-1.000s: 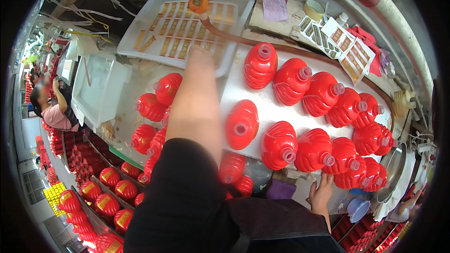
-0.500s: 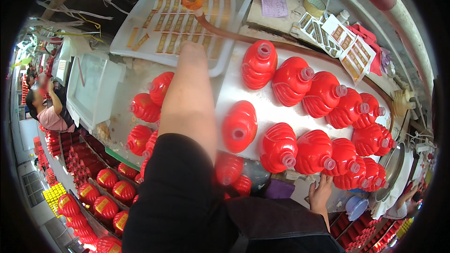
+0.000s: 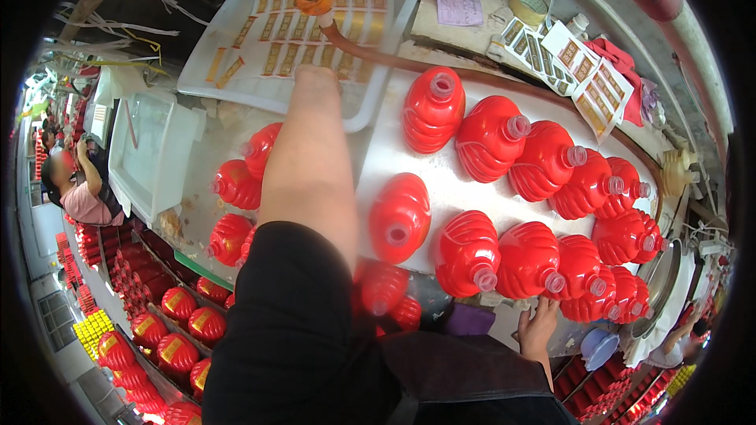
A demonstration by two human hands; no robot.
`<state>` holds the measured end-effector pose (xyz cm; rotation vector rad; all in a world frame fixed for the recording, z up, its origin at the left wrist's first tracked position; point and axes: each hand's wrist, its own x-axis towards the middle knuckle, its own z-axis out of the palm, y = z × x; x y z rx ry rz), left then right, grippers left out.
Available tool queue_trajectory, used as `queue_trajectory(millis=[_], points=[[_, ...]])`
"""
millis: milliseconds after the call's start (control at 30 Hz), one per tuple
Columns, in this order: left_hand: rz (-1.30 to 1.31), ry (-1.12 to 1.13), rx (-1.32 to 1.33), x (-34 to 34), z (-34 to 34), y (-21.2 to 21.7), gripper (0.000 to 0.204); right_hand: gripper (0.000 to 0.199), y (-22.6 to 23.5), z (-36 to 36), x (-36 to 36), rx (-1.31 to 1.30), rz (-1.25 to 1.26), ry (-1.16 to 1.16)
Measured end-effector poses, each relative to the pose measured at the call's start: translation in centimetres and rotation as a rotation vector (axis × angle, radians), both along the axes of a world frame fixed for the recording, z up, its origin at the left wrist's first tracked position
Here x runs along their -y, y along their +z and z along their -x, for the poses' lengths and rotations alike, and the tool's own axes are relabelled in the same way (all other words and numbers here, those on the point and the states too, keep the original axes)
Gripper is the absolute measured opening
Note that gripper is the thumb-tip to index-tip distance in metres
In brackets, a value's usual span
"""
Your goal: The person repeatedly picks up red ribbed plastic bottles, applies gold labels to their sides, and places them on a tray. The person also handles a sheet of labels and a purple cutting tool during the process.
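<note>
By my right hand [image 3: 540, 329], glossy red plastic bottles [image 3: 468, 252] sit on smooth, dull metal table [image 3: 449, 181]; beyond my left hand [image 3: 316, 83], a matt white plastic tray [image 3: 386, 55].

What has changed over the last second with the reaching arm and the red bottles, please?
Very little. The left hand stays stretched out at the edge of the white tray of labels, and the right hand stays on the table's near edge. The red bottles lie where they were; nothing was picked up or let go.

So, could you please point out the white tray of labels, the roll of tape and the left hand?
white tray [image 3: 378, 114], head view, bare lower right rim.
roll of tape [image 3: 526, 6], head view, ring's top face.
left hand [image 3: 316, 79], head view, back of the hand.
</note>
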<state>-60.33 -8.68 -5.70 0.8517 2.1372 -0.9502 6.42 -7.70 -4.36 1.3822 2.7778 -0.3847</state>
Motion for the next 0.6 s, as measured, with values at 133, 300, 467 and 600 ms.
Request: queue_trajectory(millis=[133, 300, 467, 600], points=[[0.029, -0.044, 0.009, -0.1, 0.1, 0.1, 0.052, 0.047, -0.1, -0.2, 0.0, 0.000, -0.013, 0.001], [0.055, -0.027, 0.009, -0.5, 0.6, -0.1, 0.049, 0.055, -0.3, -0.7, 0.2, 0.036, 0.143, -0.089], [0.020, 0.023, 0.006, -0.9, 1.0, -0.4, 0.048, 0.044, -0.6, -0.9, 0.2, 0.017, 0.032, -0.038], [0.031, -0.060, -0.027, -0.7, 1.5, -1.6, 0.049, 0.049, -0.6, -1.1, 0.3, 0.052, 0.121, -0.090]])
